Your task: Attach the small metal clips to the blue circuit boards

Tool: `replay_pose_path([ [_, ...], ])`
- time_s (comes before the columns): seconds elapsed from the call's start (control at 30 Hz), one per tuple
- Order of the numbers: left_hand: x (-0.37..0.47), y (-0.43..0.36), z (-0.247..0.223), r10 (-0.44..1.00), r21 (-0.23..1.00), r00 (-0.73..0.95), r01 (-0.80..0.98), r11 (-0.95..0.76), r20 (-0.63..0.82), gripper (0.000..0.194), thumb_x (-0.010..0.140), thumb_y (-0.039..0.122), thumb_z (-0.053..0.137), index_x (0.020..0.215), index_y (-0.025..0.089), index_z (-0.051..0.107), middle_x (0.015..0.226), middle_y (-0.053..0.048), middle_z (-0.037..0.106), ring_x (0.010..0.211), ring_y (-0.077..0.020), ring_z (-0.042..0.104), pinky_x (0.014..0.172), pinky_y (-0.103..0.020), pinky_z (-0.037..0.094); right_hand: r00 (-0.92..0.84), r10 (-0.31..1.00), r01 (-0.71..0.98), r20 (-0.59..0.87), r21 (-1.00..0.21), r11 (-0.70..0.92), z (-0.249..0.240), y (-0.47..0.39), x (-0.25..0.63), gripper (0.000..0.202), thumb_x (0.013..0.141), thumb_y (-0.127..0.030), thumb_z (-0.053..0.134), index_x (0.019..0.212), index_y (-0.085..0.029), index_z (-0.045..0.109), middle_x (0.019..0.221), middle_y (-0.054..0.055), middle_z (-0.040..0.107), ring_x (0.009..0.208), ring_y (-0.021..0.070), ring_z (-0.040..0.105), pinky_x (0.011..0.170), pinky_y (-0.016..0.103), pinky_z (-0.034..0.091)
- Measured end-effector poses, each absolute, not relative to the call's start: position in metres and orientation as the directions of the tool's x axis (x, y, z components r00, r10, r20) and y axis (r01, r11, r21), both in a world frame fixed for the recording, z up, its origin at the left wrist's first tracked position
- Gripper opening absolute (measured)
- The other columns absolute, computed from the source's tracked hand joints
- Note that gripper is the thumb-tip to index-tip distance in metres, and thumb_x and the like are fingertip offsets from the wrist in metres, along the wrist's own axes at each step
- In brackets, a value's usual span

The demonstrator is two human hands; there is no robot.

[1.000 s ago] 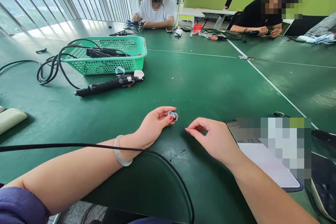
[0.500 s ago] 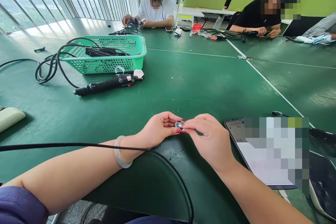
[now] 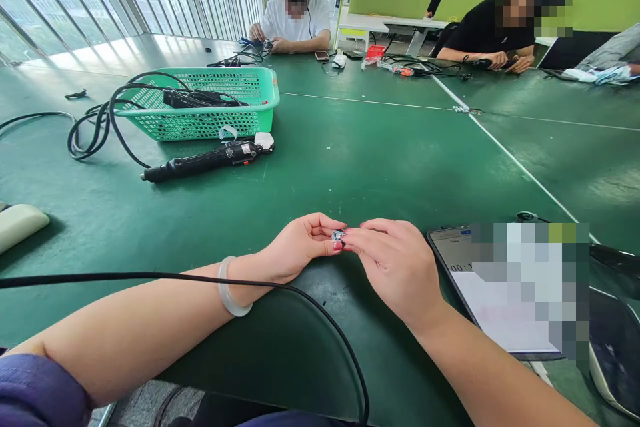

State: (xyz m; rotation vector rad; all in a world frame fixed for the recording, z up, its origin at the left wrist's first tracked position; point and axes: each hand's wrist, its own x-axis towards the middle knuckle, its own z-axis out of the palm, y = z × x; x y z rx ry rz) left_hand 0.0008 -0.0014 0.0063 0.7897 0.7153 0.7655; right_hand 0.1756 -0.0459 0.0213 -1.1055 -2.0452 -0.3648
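Observation:
Between my two hands, just above the green table, is a small silvery and dark part [image 3: 338, 235], too small to name. My left hand [image 3: 300, 243] pinches it between thumb and fingers, with a pale bangle [image 3: 231, 287] on the wrist. From the right, my right hand [image 3: 397, 263] meets it, thumb and fingertips closed on its near side; the fingers partly cover the part. A black cable [image 3: 165, 276] passes over my left forearm and curves down at the front.
Beyond my hands lies a black electric screwdriver [image 3: 210, 159] beside a green basket [image 3: 200, 127] with black cables. At right are a tablet-like screen [image 3: 500, 307] and a dark device [image 3: 615, 347]. Two people [image 3: 297, 20] work across the green table [image 3: 350, 160].
My right hand's index finger has lifted and shifted slightly at the part. The part appears turned a little and sits slightly more to the left.

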Motion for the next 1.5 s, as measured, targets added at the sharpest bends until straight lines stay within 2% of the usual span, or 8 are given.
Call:
replay_pose_path([
  [0.23,-0.0001,-0.0014,0.0059,0.810,0.812,0.528,-0.338,0.475,-0.254,0.035,0.060,0.009,0.086,0.089,0.012,0.066,0.076,-0.001,0.073,0.073,-0.0082,0.068,0.080,-0.023,0.051,-0.408,0.548,0.819,0.730,0.028,0.574,0.0236,-0.0469,0.1744,0.018,0.090,-0.009,0.060,0.092,-0.022,0.073,0.088,-0.005,0.078,0.087,0.0185,0.069,0.075,0.034,0.044],
  [0.4,0.0012,-0.0020,0.0076,0.814,0.806,0.522,-0.350,0.477,-0.255,0.035,0.059,0.009,0.086,0.088,0.012,0.066,0.077,-0.001,0.073,0.074,-0.0084,0.069,0.081,-0.024,0.051,-0.416,0.545,0.831,0.728,0.061,0.552,0.0224,-0.0476,0.1741,0.015,0.090,-0.010,0.061,0.093,-0.020,0.073,0.091,-0.004,0.078,0.090,0.0202,0.070,0.077,0.034,0.045],
  [0.8,0.0019,-0.0019,0.0087,0.824,0.806,0.502,-0.354,0.473,-0.263,0.036,0.058,0.009,0.088,0.087,0.011,0.067,0.076,-0.001,0.073,0.073,-0.0074,0.068,0.079,-0.022,0.050,-0.386,0.564,0.839,0.730,0.024,0.544,0.0202,-0.0452,0.1743,0.013,0.091,-0.014,0.063,0.093,-0.020,0.074,0.096,-0.002,0.078,0.088,0.0190,0.070,0.077,0.032,0.047],
  [1.0,0.0014,-0.0018,0.0077,0.828,0.825,0.499,-0.333,0.457,-0.257,0.035,0.059,0.007,0.086,0.087,0.011,0.066,0.076,0.000,0.073,0.074,-0.0073,0.068,0.082,-0.024,0.050,-0.369,0.533,0.829,0.761,0.010,0.559,0.0210,-0.0439,0.1726,0.012,0.090,-0.012,0.064,0.088,-0.018,0.074,0.086,-0.002,0.077,0.080,0.0155,0.068,0.072,0.031,0.046],
  [1.37,0.0019,-0.0018,0.0085,0.817,0.793,0.508,-0.362,0.490,-0.273,0.038,0.057,0.009,0.088,0.089,0.011,0.066,0.076,0.000,0.074,0.072,-0.0065,0.069,0.080,-0.022,0.050,-0.356,0.537,0.821,0.765,-0.018,0.570,0.0198,-0.0439,0.1729,0.007,0.088,-0.013,0.067,0.091,-0.015,0.073,0.085,0.000,0.077,0.077,0.0166,0.067,0.070,0.031,0.046],
  [1.5,0.0015,-0.0020,0.0090,0.818,0.792,0.509,-0.366,0.488,-0.269,0.039,0.057,0.009,0.088,0.089,0.011,0.066,0.079,-0.002,0.076,0.076,-0.0088,0.071,0.081,-0.023,0.050,-0.345,0.544,0.820,0.765,-0.037,0.571,0.0185,-0.0430,0.1744,0.012,0.089,-0.008,0.063,0.092,-0.014,0.073,0.085,0.001,0.077,0.077,0.0174,0.067,0.070,0.032,0.046],
])
